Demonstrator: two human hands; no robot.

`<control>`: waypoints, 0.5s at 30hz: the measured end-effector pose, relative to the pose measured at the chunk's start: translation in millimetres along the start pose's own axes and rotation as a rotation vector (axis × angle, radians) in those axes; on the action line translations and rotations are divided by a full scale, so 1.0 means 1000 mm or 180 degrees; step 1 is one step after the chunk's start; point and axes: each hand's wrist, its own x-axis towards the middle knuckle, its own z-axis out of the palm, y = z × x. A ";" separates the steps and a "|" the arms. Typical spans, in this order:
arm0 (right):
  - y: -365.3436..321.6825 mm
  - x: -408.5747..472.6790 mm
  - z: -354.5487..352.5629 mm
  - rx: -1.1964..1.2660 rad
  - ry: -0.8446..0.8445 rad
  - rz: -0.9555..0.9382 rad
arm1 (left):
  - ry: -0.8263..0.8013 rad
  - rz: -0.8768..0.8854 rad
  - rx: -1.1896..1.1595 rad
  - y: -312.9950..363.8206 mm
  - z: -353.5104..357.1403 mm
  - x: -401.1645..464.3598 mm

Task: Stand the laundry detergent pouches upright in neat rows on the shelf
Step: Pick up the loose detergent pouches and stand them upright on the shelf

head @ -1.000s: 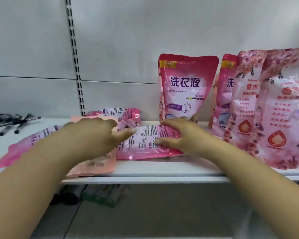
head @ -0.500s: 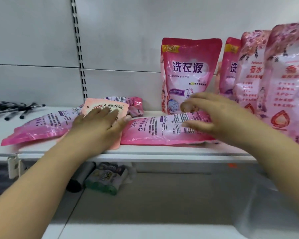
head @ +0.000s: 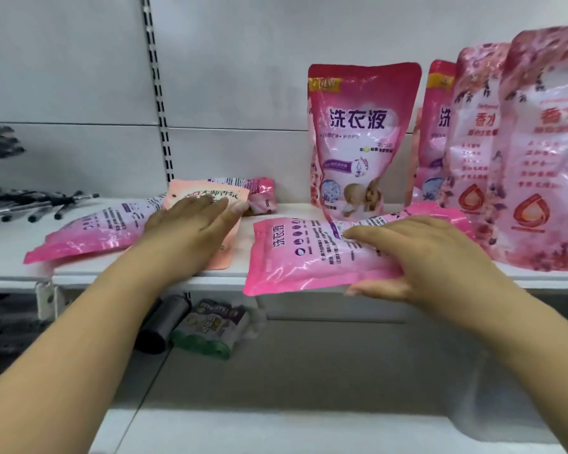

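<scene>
A flat pink detergent pouch (head: 312,257) at the shelf's (head: 236,267) front edge is gripped by the right hand (head: 430,257); a peach pouch (head: 207,194) is pressed by the flat left hand (head: 194,224).

Upright pink pouch (head: 361,139) behind my right hand: yellow "NEW" tag at top, big "洗衣液" in purple. Flat pouch (head: 309,257) under my right hand (head: 430,257) has "洗衣液" printed sideways; small print unreadable. Peach pouch (head: 210,204) under my left hand (head: 194,221): "大师香" partly legible. Floral pouch (head: 473,142) at right shows "香"; the rest is blurred.
</scene>
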 end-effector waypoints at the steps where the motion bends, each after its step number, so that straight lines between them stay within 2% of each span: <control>1: 0.001 -0.001 0.001 0.0069 0.0033 0.0000 | 0.0023 -0.0021 -0.0046 0.001 -0.001 0.000; 5: 0.003 0.007 -0.003 0.0546 0.0054 0.0078 | 0.0126 -0.0050 -0.0208 0.004 -0.003 -0.003; 9: 0.005 0.018 -0.011 0.1068 0.0165 0.0864 | 0.0081 -0.0059 -0.0176 0.004 -0.002 -0.003; 13: 0.019 0.037 -0.017 0.1605 0.0132 0.1364 | 0.0153 -0.0028 -0.0212 0.004 -0.008 0.000; 15: 0.027 0.049 -0.020 0.2107 0.0222 0.1609 | 0.0317 0.0151 -0.0568 0.009 -0.018 0.003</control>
